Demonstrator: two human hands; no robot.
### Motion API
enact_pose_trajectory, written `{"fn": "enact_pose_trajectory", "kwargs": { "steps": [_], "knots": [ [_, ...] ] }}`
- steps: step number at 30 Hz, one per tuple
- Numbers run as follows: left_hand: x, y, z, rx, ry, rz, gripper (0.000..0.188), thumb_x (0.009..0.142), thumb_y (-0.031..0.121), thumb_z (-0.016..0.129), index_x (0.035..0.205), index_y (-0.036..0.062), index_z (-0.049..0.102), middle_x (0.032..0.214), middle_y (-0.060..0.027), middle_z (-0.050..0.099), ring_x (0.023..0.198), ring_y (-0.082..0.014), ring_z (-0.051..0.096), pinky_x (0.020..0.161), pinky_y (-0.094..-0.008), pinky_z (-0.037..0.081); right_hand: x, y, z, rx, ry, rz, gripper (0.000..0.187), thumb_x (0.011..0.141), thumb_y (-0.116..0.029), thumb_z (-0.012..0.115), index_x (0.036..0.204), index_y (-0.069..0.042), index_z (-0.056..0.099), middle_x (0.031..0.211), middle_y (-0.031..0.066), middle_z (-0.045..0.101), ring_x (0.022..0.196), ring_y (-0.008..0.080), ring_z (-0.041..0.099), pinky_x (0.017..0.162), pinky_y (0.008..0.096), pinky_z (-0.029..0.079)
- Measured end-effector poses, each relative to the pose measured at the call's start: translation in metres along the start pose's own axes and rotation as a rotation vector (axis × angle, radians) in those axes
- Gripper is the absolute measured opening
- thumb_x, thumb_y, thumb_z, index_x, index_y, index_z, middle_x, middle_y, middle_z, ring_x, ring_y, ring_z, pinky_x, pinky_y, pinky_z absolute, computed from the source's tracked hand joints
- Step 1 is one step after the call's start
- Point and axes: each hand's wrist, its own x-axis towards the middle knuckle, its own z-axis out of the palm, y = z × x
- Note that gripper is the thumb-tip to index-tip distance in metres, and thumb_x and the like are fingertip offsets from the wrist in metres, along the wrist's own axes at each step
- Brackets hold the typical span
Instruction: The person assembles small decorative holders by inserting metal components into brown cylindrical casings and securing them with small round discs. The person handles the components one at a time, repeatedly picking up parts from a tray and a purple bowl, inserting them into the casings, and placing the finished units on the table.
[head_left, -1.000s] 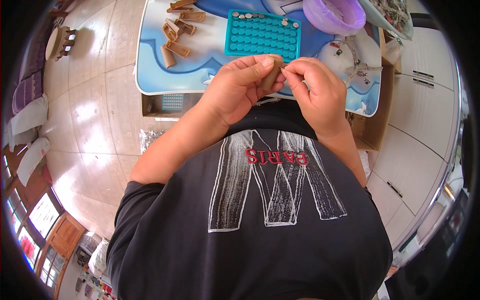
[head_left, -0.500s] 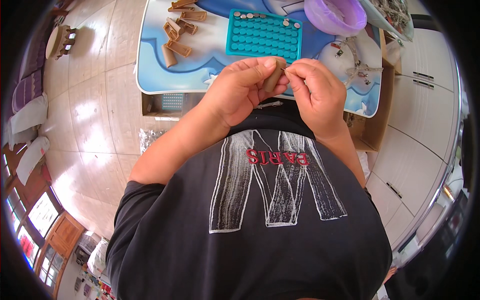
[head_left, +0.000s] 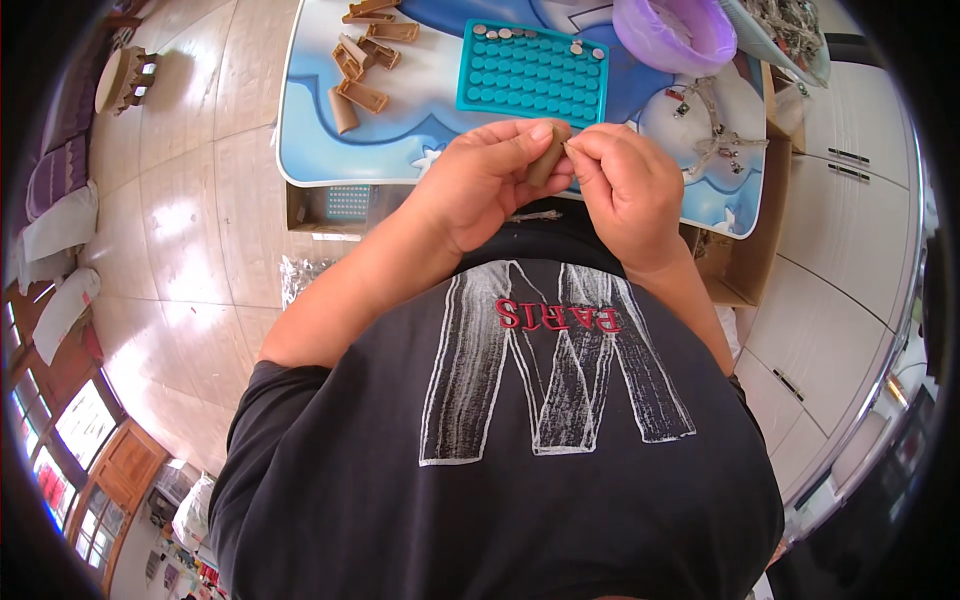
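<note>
Grips brown casing [head_left: 543, 168] with left hand [head_left: 478, 182] near teal pocketed tray [head_left: 532, 76]; pinches with right hand [head_left: 638, 192], cannot tell what.

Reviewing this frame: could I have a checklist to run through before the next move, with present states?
1. Brown casing gripped by left hand: ok.
2. Right hand beside the casing, thumb and index tips together: ok.
3. Identity of anything pinched there: cannot tell, too small.
4. Teal tray on the blue-and-white table, not covered by either hand: ok.
5. Loose brown casings neatly lined up: not ok, jumbled.
6. Wired circuit boards laid out separately: not ok, bunched together.
</note>
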Motion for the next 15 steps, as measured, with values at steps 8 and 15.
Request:
{"fn": "enact_pose_trajectory", "kwargs": {
  "steps": [8,15],
  "knots": [
    [-0.012,0.017,0.019,0.291,0.015,-0.103,0.027,0.092,0.022,0.054,0.101,-0.0032,0.057,0.096,-0.0061,0.061,0.083,-0.0126,0.062,0.083,-0.0262,0.050,-0.005,0.007,-0.017,0.949,-0.214,0.642,0.024,0.084,-0.013,0.065,0.101,0.003,0.059,0.077,-0.0008,0.058,0.069,0.0040,0.052,0.060,0.0197,0.042],
    [-0.009,0.082,-0.025,2.016,0.475,0.898,0.027,0.078,0.005,0.061,0.105,0.0088,0.063,0.102,-0.0080,0.061,0.097,-0.0271,0.056,0.083,-0.0354,0.045,-0.042,0.051,-0.094,1.008,0.069,0.648,0.053,0.080,-0.044,0.066,0.097,0.005,0.053,0.082,0.0061,0.053,0.065,0.0089,0.048,0.058,0.0202,0.040]
  ]
}}
